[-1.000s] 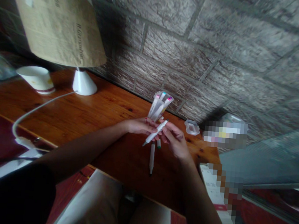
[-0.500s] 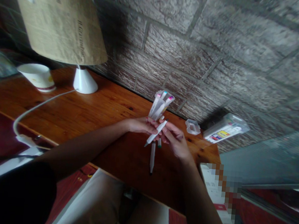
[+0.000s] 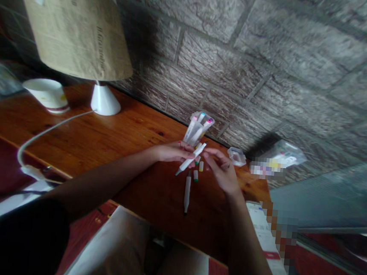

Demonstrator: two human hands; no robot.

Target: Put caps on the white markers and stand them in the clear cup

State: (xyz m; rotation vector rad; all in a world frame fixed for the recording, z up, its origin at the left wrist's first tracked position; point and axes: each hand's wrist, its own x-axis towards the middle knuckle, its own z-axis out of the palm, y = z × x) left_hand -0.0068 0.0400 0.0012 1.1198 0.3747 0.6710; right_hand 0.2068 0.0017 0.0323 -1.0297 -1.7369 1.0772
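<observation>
My left hand (image 3: 177,152) is closed around a white marker (image 3: 187,162), which slants with a grey tip at its lower left end. Close to the marker's upper end is my right hand (image 3: 222,171), thumb and forefinger drawn together; anything between them is too small to make out. Below the hands lie a yellow-banded cap (image 3: 201,166) and a green-banded cap (image 3: 196,176). A second white marker (image 3: 187,193) rests on the wooden table, pointing toward me. Behind my left hand, a clear holder (image 3: 194,132) contains several white markers with pink, blue and purple ends.
A clear plastic lid (image 3: 236,156) and a clear pack (image 3: 280,156) stand near the brick wall. At the left are a lamp (image 3: 106,101) with its cord and a paper cup (image 3: 47,95). A white phone-like object (image 3: 263,234) lies by the right edge.
My right hand has shifted slightly right, away from the marker, which stays in my left hand. A yellow-banded cap now shows on the table between the hands.
</observation>
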